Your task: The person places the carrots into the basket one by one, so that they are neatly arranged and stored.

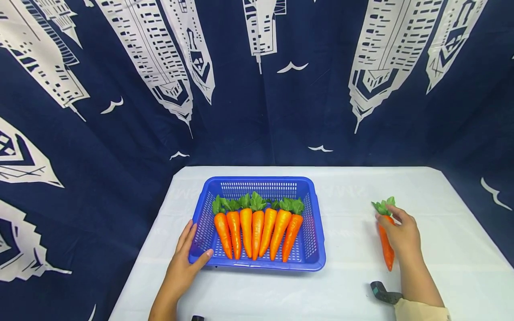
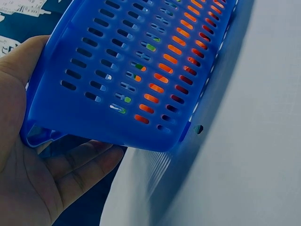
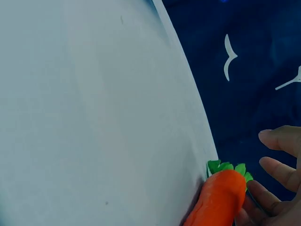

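One toy carrot (image 1: 386, 243) was loosely grasped by the right hand (image 1: 401, 234), while the blue basket (image 1: 309, 254) of seven was steadied by the open left hand (image 1: 184, 263).

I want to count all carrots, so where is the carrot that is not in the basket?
In the head view, the loose carrot lies on the white table, right of the blue basket, under the right hand.
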`<state>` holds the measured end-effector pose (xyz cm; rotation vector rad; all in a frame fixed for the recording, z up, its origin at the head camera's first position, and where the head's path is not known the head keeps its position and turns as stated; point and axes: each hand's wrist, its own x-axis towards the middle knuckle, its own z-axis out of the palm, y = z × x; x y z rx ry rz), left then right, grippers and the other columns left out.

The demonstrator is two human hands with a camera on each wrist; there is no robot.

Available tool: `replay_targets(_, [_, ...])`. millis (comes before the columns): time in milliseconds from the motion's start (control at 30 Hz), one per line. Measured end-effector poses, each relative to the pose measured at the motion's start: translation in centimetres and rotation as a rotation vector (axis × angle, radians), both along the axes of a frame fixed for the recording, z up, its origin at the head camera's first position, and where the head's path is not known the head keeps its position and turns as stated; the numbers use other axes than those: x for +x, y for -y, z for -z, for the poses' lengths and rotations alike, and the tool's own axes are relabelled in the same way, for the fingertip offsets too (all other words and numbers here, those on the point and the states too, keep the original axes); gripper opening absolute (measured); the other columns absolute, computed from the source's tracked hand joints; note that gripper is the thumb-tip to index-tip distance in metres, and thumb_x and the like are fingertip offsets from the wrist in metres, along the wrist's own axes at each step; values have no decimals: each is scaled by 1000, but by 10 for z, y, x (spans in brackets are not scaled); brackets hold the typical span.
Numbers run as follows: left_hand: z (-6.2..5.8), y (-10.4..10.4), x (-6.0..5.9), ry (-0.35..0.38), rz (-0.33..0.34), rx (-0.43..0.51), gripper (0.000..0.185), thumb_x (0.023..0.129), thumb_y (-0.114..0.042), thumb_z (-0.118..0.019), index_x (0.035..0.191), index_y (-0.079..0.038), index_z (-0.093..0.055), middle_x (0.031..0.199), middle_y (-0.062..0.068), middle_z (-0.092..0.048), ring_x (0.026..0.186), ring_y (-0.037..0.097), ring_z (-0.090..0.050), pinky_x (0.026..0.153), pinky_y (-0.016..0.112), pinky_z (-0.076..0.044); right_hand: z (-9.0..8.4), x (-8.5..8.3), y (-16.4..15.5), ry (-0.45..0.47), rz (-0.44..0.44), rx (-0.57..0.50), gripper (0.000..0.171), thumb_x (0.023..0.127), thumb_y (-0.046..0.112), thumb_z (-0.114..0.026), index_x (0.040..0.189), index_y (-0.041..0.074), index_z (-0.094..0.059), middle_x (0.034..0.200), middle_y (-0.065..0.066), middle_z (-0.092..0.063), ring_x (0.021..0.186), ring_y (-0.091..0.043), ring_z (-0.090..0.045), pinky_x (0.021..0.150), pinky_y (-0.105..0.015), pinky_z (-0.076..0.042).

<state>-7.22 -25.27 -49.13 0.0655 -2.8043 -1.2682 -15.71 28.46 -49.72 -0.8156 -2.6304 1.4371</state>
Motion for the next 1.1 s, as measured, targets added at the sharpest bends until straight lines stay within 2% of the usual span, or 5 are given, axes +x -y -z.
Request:
replay_targets(267, [0,0,-1,-1,3,5,88,92,-42,-72,162,-23,-23,171,-10,-7,157,38,-17,118,72,-21,8,2,-3,25,-17,19,62,102,27,-57,156,7,-36,158,-33,-27,143,-54,-33,113,-65,-36])
replay_targets(567, [1,0,-1,-3,-3,7,87,92,-42,-72,162,-24,-24,171,-10,-8,157,38,-17,118,72,-20,14,0,-7,63,-35,6,65,101,24,-57,157,4,-32,158,-35,-29,141,-54,-35,114,-66,-36])
replay_targets(800, [2,1,1,-8,-11,-4,87,92,-43,-72,162,-25,-24,171,-11,-8,157,39,-18,117,73,-21,19,-1,-10,64,-40,2,65,100,19,-57,158,4,-31,157,-35,-30,140,-54,-35,114,-66,-35])
replay_targets(967, [2,1,0,-10,-9,-3,87,92,-43,-72,162,-25,-24,171,-10,-8,157,39,-18,117,73,-21,18,0,-11,46,-29,-13,63,101,19,-55,158,5,-31,156,-32,-35,138,-51,-40,111,-64,-40])
replay_targets(1100, [1,0,0,-5,-5,-5,87,92,-43,-72,162,-24,-24,171,-10,-8,156,39,-18,117,73,-21,14,1,-11,47,-16,-40,64,102,23,-55,159,9,-30,159,-30,-32,140,-52,-39,109,-63,-43])
